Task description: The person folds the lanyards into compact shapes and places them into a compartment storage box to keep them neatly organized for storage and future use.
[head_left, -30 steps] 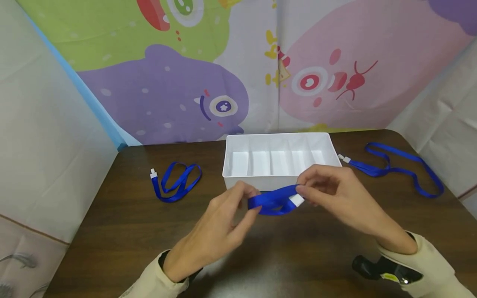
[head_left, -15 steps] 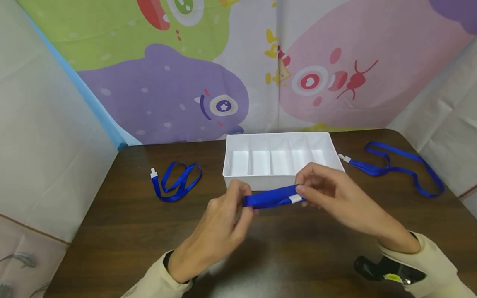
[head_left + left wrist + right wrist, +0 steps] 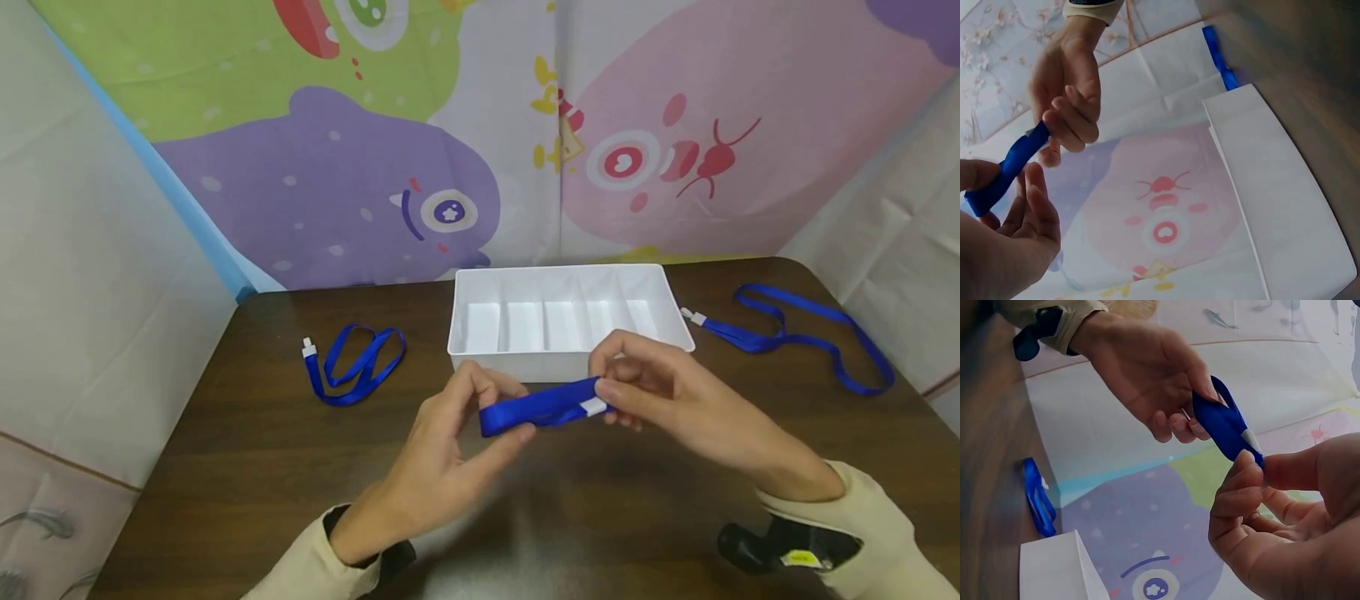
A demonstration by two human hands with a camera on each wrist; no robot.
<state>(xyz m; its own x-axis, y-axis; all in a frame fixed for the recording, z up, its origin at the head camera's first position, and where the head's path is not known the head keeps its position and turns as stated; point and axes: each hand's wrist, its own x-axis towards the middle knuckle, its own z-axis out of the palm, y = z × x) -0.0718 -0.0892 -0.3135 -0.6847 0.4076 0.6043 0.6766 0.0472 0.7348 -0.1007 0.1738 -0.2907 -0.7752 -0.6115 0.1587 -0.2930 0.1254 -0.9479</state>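
Brown table (image 3: 247, 475); white divided tray (image 3: 555, 365) beyond the hands. Left hand (image 3: 442, 450) grips one end of the folded blue lanyard (image 3: 536, 407), aloft before the tray; right hand (image 3: 682, 404) pinches the other, beside the white clip (image 3: 593, 407). Probably best: even tension, layers flat, edges aligned.

Left arm (image 3: 307, 562) and right arm (image 3: 873, 525) angle inward from below. Left hand (image 3: 442, 462): gripping, thumb extended below bent fingers. Right hand (image 3: 667, 400): thumb-and-index pinch, other fingers curled beneath. Hands raised, facing each other, not touching. Left wrist (image 3: 360, 533) sits lower in head view.
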